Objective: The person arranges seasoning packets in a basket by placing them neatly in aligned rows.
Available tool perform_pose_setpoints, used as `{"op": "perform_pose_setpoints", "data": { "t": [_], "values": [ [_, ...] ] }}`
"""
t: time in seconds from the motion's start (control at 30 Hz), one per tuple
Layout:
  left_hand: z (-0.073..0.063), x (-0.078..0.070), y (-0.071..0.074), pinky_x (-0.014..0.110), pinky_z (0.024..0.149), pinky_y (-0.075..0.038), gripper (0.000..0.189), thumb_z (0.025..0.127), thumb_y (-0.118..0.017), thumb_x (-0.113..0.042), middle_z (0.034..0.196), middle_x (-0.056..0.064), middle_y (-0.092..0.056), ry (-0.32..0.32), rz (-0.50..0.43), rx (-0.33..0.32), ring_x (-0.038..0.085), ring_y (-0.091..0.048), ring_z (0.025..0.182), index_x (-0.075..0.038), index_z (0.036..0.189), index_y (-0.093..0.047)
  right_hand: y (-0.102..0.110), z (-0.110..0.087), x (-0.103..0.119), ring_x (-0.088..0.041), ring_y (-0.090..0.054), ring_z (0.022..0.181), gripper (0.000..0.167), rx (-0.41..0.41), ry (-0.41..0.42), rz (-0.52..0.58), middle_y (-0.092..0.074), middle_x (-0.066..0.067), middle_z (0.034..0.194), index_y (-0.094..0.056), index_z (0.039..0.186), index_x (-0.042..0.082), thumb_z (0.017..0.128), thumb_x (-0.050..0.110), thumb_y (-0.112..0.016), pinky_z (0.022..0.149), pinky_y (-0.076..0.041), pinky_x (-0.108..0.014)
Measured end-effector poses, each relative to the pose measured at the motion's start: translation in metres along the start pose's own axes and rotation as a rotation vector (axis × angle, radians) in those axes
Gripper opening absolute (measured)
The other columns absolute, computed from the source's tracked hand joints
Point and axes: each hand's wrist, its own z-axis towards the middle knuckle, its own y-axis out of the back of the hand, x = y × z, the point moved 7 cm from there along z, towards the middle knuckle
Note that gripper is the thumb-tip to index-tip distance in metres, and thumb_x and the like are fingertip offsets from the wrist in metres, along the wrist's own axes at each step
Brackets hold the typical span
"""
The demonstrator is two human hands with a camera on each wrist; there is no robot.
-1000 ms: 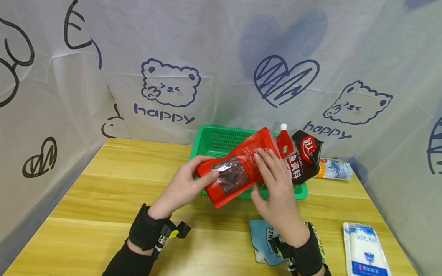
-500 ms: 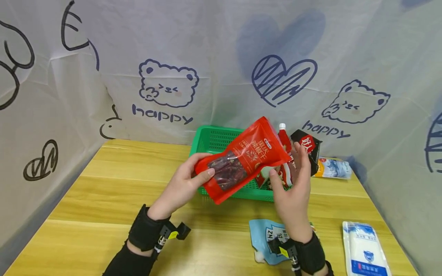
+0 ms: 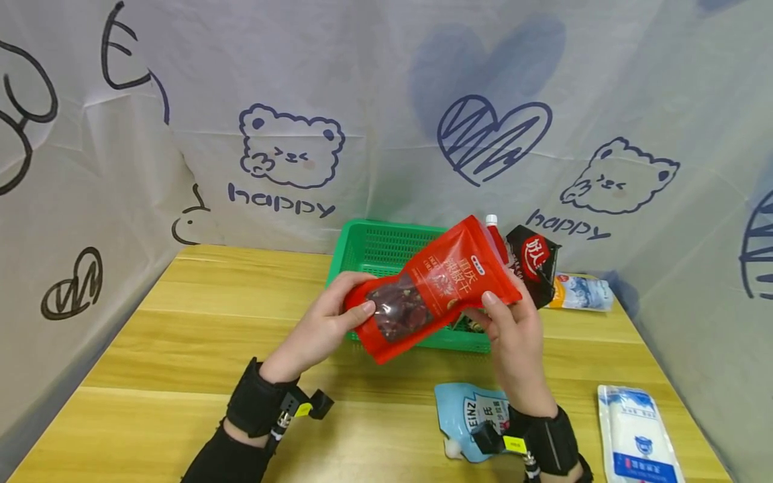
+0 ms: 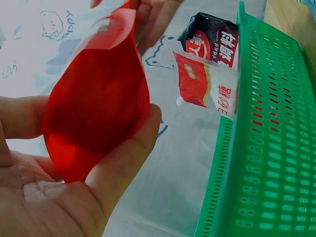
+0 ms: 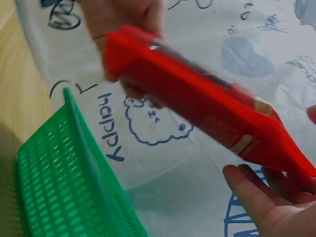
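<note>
So in the head view a person has a red bag (image 3: 449, 272) of dark dried stuff (there's a clear window in the front) in both hands, tilted with its right end higher, lifted off the table (image 3: 151, 349) and covering part of a green basket (image 3: 340, 255). The left hand (image 3: 323, 329) pinches the lower left end, thumb on the front; the right hand (image 3: 519, 342) pinches the lower right corner. A white-capped pouch (image 3: 496, 241) and a black packet (image 3: 533, 261) poke up at the basket's right, an orange-and-blue packet (image 3: 586, 293) lies just past them, and a blue pouch (image 3: 461, 416) and white bag (image 3: 638, 436) lie closer in. Left wrist cam: the bag's end faces us, thumb one side, fingers the other, basket off to the right. Right wrist cam: the bag slants down to the right hand, whose exact grip I can't tell there, well clear of the basket.
</note>
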Motion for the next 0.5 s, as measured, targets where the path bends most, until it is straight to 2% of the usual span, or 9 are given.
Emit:
{"op": "perform_pose_setpoints", "data": {
  "t": [0.2, 0.37, 0.5],
  "values": [
    [0.002, 0.005, 0.000, 0.039, 0.091, -0.054, 0.039, 0.105, -0.057, -0.009, 0.138, 0.018, -0.049, 0.011, 0.031, 0.026, 0.032, -0.050, 0.119, 0.000, 0.143, -0.055, 0.006, 0.001, 0.003, -0.022, -0.063, 0.116, 0.036, 0.016, -0.085, 0.021, -0.060, -0.011, 0.135, -0.056, 0.142, 0.005, 0.106, 0.005, -0.054, 0.091, -0.060, -0.029],
    [0.003, 0.007, 0.000, 0.043, 0.093, -0.051, 0.039, 0.104, -0.058, -0.011, 0.139, 0.015, -0.051, 0.014, 0.057, 0.051, 0.032, -0.048, 0.120, -0.004, 0.142, -0.058, 0.012, 0.001, 0.001, -0.022, -0.061, 0.115, 0.041, 0.031, -0.180, -0.079, -0.064, -0.006, 0.130, -0.055, 0.145, 0.002, 0.105, 0.008, -0.059, 0.091, -0.060, -0.030],
    [0.003, 0.011, -0.001, 0.042, 0.092, -0.052, 0.040, 0.104, -0.057, -0.012, 0.138, 0.014, -0.050, 0.048, 0.062, 0.076, 0.033, -0.046, 0.121, -0.006, 0.144, -0.057, 0.014, 0.000, -0.002, -0.020, -0.064, 0.113, 0.049, 0.048, -0.253, -0.194, -0.067, -0.001, 0.125, -0.051, 0.148, -0.003, 0.103, 0.008, -0.064, 0.091, -0.060, -0.031]
  ]
}}
